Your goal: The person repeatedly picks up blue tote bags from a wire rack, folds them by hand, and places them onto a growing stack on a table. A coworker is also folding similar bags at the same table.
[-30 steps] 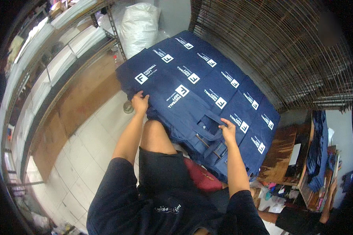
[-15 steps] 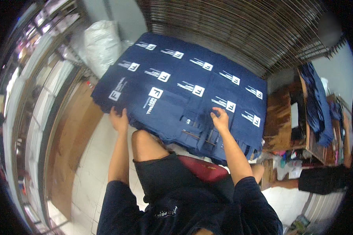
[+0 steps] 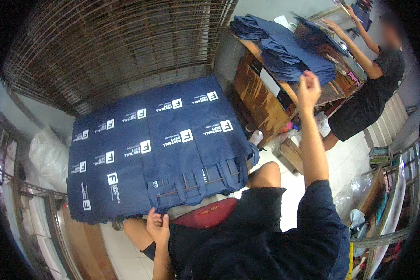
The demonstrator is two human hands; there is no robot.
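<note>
Navy fabric bags (image 3: 158, 123) with white prints are laid in overlapping rows over a wide low surface in front of me. Loop handles (image 3: 198, 186) show along their near edge. My left hand (image 3: 158, 227) is by that edge, just below a handle, fingers apart and holding nothing. My right hand (image 3: 309, 91) is stretched out to the far right, its fingers loosely bent with nothing visible in them. It overlaps the near corner of a stack of navy fabric pieces (image 3: 289, 56) on a wooden cabinet; whether it touches them I cannot tell.
A person (image 3: 373, 84) in dark clothes stands beyond the cabinet (image 3: 261, 100), arms raised by more navy fabric. Slatted racking (image 3: 126, 46) rises behind the bags. A white sack (image 3: 51, 151) stands at left, a wooden box (image 3: 289, 156) on the floor at right, metal shelving (image 3: 382, 240) at lower right.
My view has swung right, bringing the cabinet and the person fully in. My right hand has left the bags and reached out toward the stack; my left hand is now nearer the handles.
</note>
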